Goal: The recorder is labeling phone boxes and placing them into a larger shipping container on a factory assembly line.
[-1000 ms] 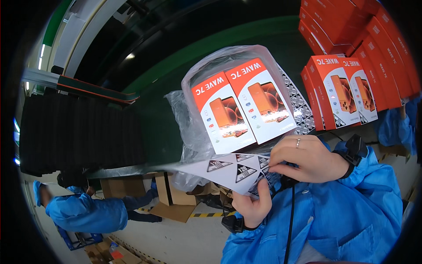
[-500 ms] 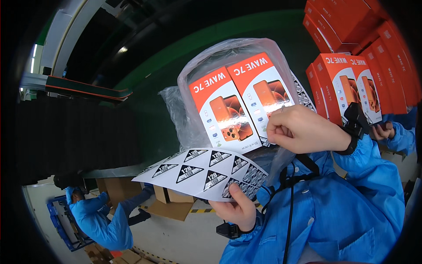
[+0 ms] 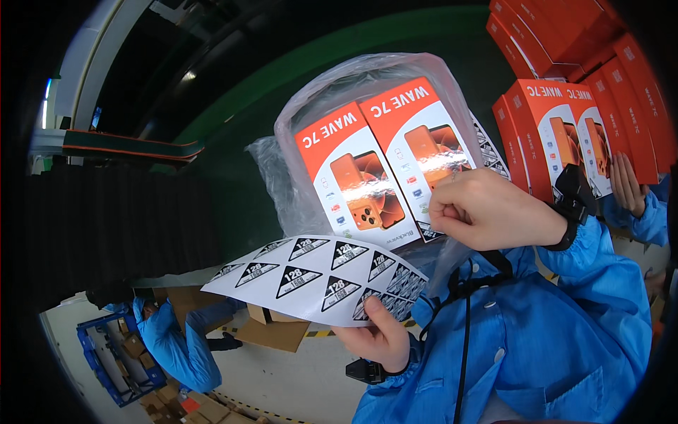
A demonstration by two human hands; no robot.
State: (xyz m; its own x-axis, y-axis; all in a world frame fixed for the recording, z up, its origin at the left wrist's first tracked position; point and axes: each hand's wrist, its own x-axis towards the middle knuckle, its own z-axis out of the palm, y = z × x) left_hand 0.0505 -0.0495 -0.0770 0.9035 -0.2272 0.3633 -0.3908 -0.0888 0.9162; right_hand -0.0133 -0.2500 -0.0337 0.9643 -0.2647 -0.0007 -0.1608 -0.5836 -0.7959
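My left hand (image 3: 381,336) pinches the near edge of a white sheet of stickers (image 3: 286,307) printed with black triangles, thumb on top. The sheet bows upward, partly in front of two phone boxes. These orange-and-white boxes, a left one (image 3: 353,177) and a right one (image 3: 424,141), lie side by side inside an open clear plastic bag (image 3: 289,116). My right hand (image 3: 487,208) is closed, its curled fingertips at the lower corner of the right box. A black triangular sticker (image 3: 429,232) shows at that corner. Whether the fingertips hold anything is hidden.
Stacked orange boxes (image 3: 558,35) stand at right; another person's hand (image 3: 625,185) touches boxes there. Another sticker sheet (image 3: 487,145) lies behind the bag on the green surface (image 3: 233,205). At lower left, a person in blue (image 3: 176,346) bends by cardboard (image 3: 272,332).
My right hand stays at the box corner. The sticker sheet sits slightly further left. At right, the other person's hand has risen against the boxes; the person at lower left has shifted.
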